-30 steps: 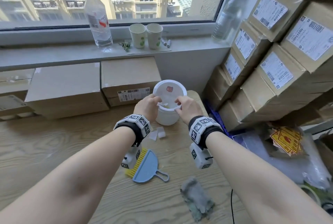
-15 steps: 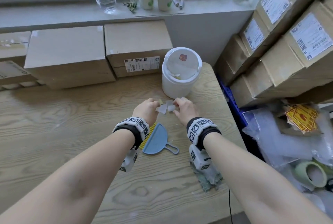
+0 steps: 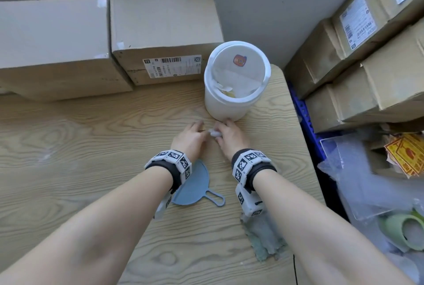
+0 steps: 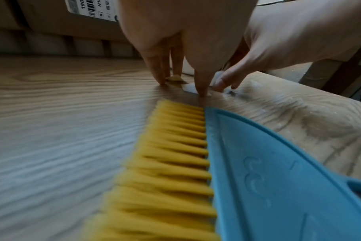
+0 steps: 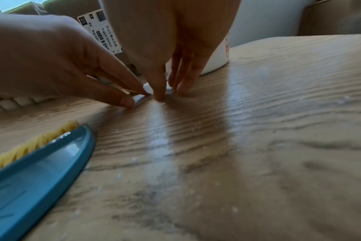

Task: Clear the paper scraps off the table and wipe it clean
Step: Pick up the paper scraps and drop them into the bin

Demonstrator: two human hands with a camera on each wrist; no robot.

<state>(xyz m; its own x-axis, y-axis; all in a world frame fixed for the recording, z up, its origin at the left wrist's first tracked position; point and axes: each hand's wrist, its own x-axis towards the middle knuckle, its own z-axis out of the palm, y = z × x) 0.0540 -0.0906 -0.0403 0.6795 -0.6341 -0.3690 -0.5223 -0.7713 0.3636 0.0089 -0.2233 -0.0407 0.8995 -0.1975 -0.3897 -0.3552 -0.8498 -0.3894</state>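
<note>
Paper scraps [image 3: 215, 133], small and white, lie on the wooden surface [image 3: 91, 147] just in front of the white bin [image 3: 231, 103], gathered between both hands. The left hand [image 3: 188, 139] presses its fingertips [image 4: 202, 91] down on one scrap and nudges it toward the right hand [image 3: 229, 139], whose thumb and fingers [image 5: 159, 93] pinch the scraps together; neither grip has lifted them yet. A second ago both hands were up at the bin's open top; half a second ago they held the scraps a little nearer the body. Now they sit lower and closer to the bin's base, so this looks like another round of collecting leftovers before dropping them in. Fine white crumbs dot the surface near the blue and yellow brush [image 3: 192, 189], and a grey cloth [image 3: 263, 239] lies under the right forearm, so sweeping and wiping remain.
</note>
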